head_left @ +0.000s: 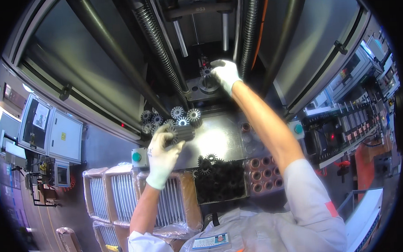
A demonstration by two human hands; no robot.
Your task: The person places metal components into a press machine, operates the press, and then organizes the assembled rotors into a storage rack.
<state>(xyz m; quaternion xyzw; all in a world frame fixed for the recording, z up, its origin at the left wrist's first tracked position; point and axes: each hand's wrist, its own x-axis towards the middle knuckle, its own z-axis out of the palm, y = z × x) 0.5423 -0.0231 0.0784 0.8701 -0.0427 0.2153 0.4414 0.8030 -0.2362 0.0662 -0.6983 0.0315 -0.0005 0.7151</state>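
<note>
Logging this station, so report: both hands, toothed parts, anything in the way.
Left hand at stacked toothed parts. Right hand at toothed disc by round base. Both grips unclear. Metal rod near right hand, clearance unclear.

Grey slotted cores (182,121), clustered together — star-toothed piece (206,72), well apart

A short pale marking (200,9) stands on the dark crossbar (183,12); print on the badge (210,241) is unreadable.
</note>
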